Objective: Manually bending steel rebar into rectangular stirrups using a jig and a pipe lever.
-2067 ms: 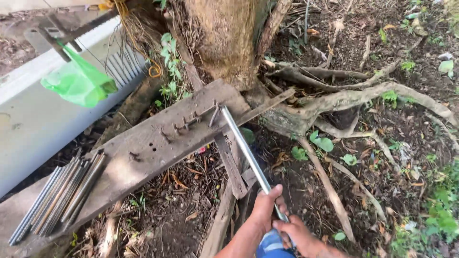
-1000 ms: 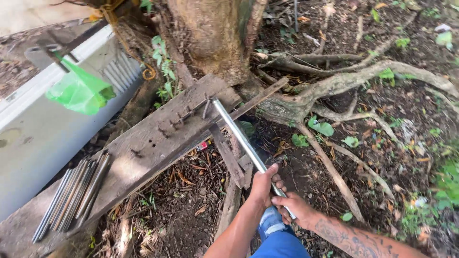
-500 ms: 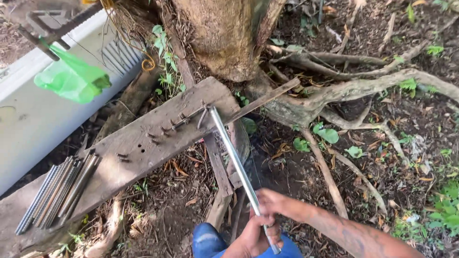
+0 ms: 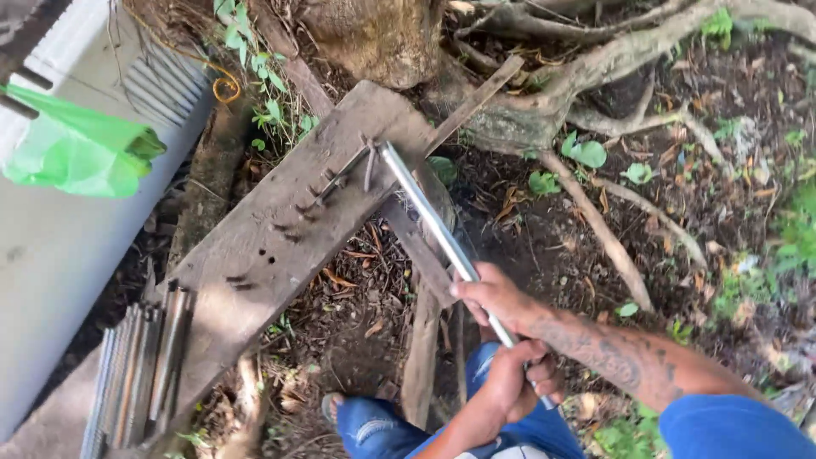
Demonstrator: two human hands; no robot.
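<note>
A long silvery metal pipe [image 4: 422, 209] slants from the lower right up to a weathered wooden plank [image 4: 255, 272]. Its far end sits over a thin bent steel rod [image 4: 343, 178], which lies among nails driven into the plank. My right hand [image 4: 491, 298], on a tattooed forearm, grips the pipe about midway. My left hand [image 4: 513, 384] grips the pipe's near end, just below the right one. The pipe's lower tip is hidden by my hands.
A bundle of several steel rods [image 4: 136, 374] lies on the plank's lower left end. A green plastic bag [image 4: 76, 153] hangs by a grey corrugated sheet [image 4: 42, 272]. A tree trunk [image 4: 374, 34] and roots [image 4: 612, 55] stand behind. My jeans-clad knee [image 4: 378, 425] is below.
My right hand now grips higher up the pipe, above the left hand. The pipe's far end stays at the rod on the plank, and the view has shifted.
</note>
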